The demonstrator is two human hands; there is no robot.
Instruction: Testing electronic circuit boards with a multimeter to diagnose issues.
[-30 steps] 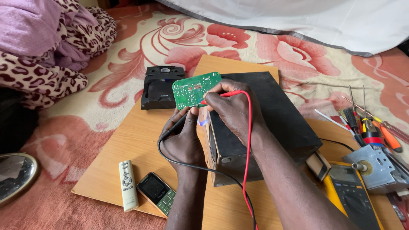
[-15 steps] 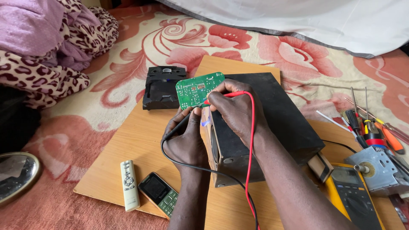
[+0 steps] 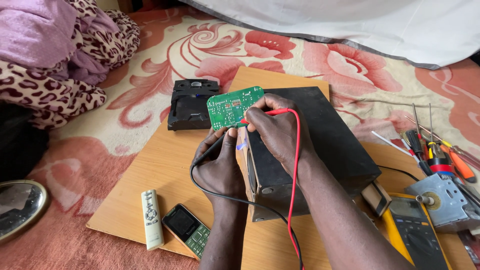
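Right hand (image 3: 280, 131) grips the red probe (image 3: 257, 116) like a pen, fingers closed tight on it, and its tip points left at the green circuit board (image 3: 234, 106). Left hand (image 3: 220, 167) sits just below the board with fingers curled around the black probe (image 3: 212, 148), which points up at the board's lower edge. I cannot tell which fingers prop the board up.

That board stands tilted, just up and to the left of the right hand and right above the left hand. Its long side runs left to right, a bit higher at the right end. Both hands are close to it, and the 2 probe tips almost meet at its lower right part.

A black box (image 3: 320, 145) lies under the right wrist. Left of the hands, past the board, sits a black disc tray (image 3: 190, 105). Below the left arm lie a white remote (image 3: 151, 220) and a small phone (image 3: 187, 235). A yellow meter (image 3: 415, 230) rests to the right of the right arm, with screwdrivers (image 3: 440, 150) farther right.

Compared with 0.5 s ago, the hands and board look almost the same, shifted only a tiny bit.
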